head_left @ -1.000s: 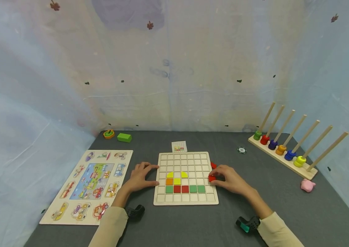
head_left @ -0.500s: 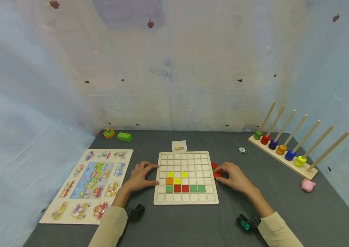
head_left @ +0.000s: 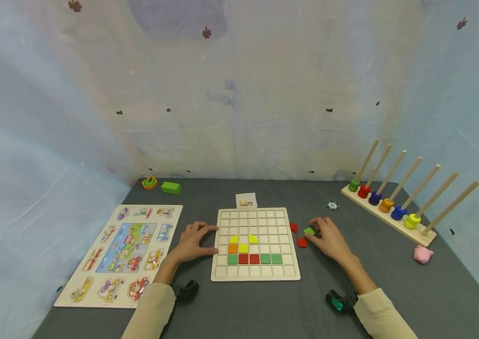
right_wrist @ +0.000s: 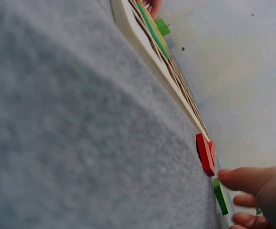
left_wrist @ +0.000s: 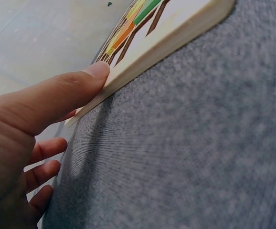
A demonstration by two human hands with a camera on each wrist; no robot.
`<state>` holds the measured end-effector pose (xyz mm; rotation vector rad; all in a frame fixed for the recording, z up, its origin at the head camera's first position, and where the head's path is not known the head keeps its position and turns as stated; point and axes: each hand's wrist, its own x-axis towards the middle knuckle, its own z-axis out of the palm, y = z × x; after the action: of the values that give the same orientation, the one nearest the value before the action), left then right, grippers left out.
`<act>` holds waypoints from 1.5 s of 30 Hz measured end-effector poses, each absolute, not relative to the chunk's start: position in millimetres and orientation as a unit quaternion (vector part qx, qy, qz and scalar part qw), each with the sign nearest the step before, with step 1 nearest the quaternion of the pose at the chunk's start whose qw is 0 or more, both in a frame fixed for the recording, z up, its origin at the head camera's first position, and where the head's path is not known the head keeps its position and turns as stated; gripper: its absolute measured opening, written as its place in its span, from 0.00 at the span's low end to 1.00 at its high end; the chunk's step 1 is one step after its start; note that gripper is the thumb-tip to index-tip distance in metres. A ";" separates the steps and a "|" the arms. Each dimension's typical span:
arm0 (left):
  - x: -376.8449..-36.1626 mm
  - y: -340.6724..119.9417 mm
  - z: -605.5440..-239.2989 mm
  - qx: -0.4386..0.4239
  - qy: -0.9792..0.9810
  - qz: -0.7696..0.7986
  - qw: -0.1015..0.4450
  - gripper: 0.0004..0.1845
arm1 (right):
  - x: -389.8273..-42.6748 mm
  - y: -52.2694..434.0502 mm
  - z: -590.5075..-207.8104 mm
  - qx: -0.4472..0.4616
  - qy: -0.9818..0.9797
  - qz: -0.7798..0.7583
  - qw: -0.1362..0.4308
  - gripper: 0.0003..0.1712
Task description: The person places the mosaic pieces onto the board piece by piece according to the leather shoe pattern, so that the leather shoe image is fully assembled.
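A pale wooden grid board [head_left: 266, 276] lies flat with yellow, orange, red and green tiles in some squares. My left hand [head_left: 191, 244] rests at its left edge, thumb and index finger spread apart and touching the side; the left wrist view shows the thumb [left_wrist: 80, 86] on the rim. Right of the board, my right hand [head_left: 330, 238] is at a loose green tile [head_left: 309, 231], its thumb and index finger spread around it. In the right wrist view the thumb tip is close to the green tile [right_wrist: 220, 196]. Two loose red tiles [head_left: 302, 242] lie between that hand and the board.
A small pattern card [head_left: 246, 200] sits behind the board. A vehicle picture puzzle [head_left: 118, 256] is at left, with a green block [head_left: 171, 188] behind it. At right stand a peg stacker [head_left: 404, 223], a poker chip [head_left: 332, 205] and a pink pig [head_left: 423, 254].
My right hand let go of the red tile beside the board, after moving it rightward off the edge, and shifted to the green tile, now uncovered. My left hand stayed in place.
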<state>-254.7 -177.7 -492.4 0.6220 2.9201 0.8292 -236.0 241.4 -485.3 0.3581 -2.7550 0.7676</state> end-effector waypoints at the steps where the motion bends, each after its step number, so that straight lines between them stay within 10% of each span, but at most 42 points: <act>1: -254.8 -177.8 -492.7 0.201 0.942 0.267 0.020 0.36 | -236.8 242.3 -485.5 0.117 -0.951 0.259 0.124 0.22; 23: -256.8 -177.8 -495.3 0.207 0.941 0.266 0.017 0.36 | -231.8 140.8 -472.5 0.374 -0.862 0.339 0.047 0.14; 45: -256.6 -178.9 -495.5 0.205 0.942 0.266 0.015 0.35 | -232.5 124.1 -483.8 0.391 -0.867 0.294 0.094 0.04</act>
<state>-256.6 -178.9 -495.5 0.6366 2.9304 0.8274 -232.5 124.1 -483.8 1.1599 -2.5717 0.8717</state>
